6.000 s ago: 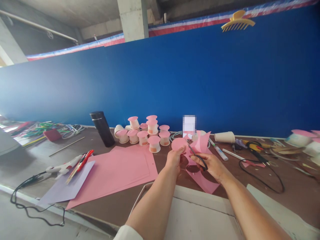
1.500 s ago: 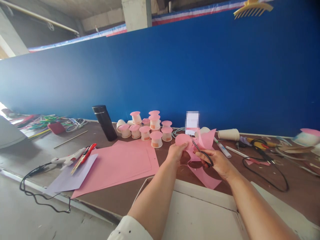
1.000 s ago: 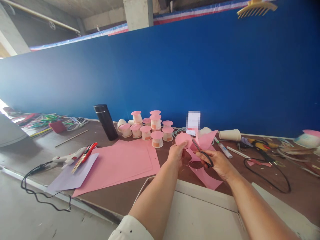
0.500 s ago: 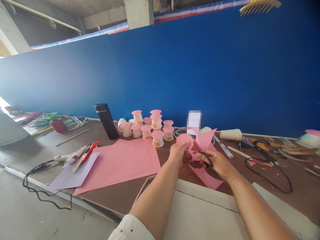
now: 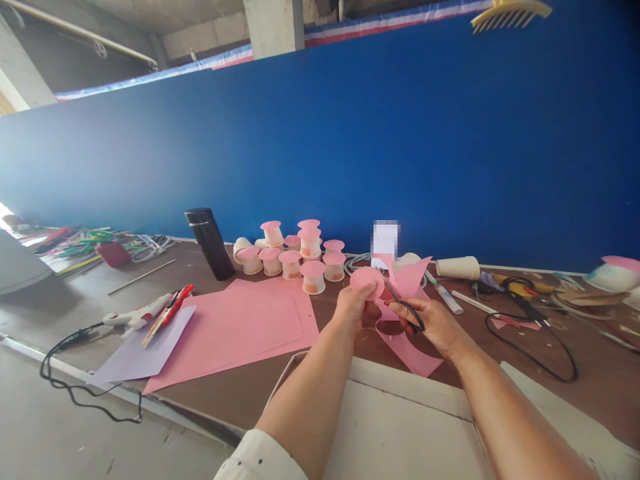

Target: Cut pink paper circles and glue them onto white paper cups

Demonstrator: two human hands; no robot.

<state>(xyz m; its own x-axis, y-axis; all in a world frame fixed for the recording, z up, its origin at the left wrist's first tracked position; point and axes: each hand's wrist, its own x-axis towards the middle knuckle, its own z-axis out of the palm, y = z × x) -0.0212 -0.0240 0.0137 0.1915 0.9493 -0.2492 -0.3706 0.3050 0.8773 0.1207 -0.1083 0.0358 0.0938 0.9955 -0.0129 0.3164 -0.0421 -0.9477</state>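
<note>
Pink disc point(image 5: 367, 280) sits pinched in left hand point(image 5: 353, 305), right hand point(image 5: 433, 323) grips scissors point(image 5: 403, 305) (cups point(image 5: 313, 275) cluster behind).

A long, smooth, deep blue wall panel point(image 5: 350, 133) runs the whole width behind the worktop; along its top edge lies a red, white and blue striped band point(image 5: 395, 15); above that, a square bare-concrete pillar point(image 5: 273, 23) rises to a rough grey concrete ceiling point(image 5: 150, 13), with a pale pipe point(image 5: 75, 41) slanting below it at the upper left. The brown wooden worktop point(image 5: 240, 395) stretches from left to right against the panel; past its near left edge lies a grey concrete floor point(image 5: 45, 440). Daylight enters from the left, bleaching the panel's left end and the worktop's far left corner.
</note>
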